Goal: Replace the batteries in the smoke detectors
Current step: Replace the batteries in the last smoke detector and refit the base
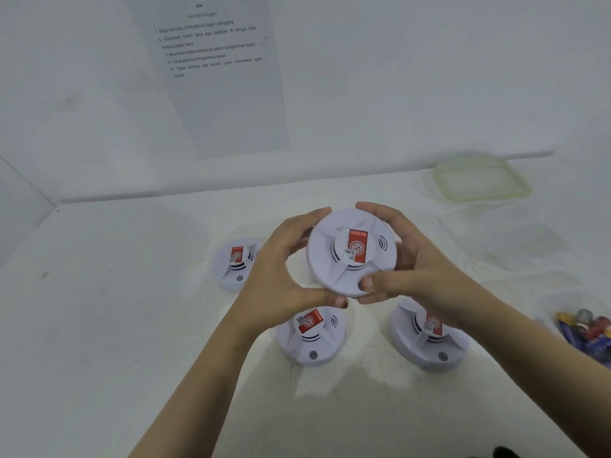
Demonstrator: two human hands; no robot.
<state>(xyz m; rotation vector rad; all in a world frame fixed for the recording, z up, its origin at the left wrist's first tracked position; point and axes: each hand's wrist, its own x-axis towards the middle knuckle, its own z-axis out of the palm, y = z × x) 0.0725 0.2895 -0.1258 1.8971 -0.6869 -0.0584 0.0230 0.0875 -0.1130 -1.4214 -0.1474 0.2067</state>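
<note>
Both hands (350,279) on raised detector (352,252), 3 detectors (310,338) below

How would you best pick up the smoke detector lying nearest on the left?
Take the detector by its round rim, coming from above with fingers on opposite edges. It lies flat, face up, and its raised centre is too narrow and sloped; the held detector is gripped this way.

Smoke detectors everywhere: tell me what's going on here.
A person holds one round white smoke detector with a red label above the white table, left hand and right hand gripping its rim. Its cover looks closed. Three matching detectors lie on the table beneath. Loose colourful batteries sit at the right edge, and a green-rimmed clear lid lies behind.
</note>
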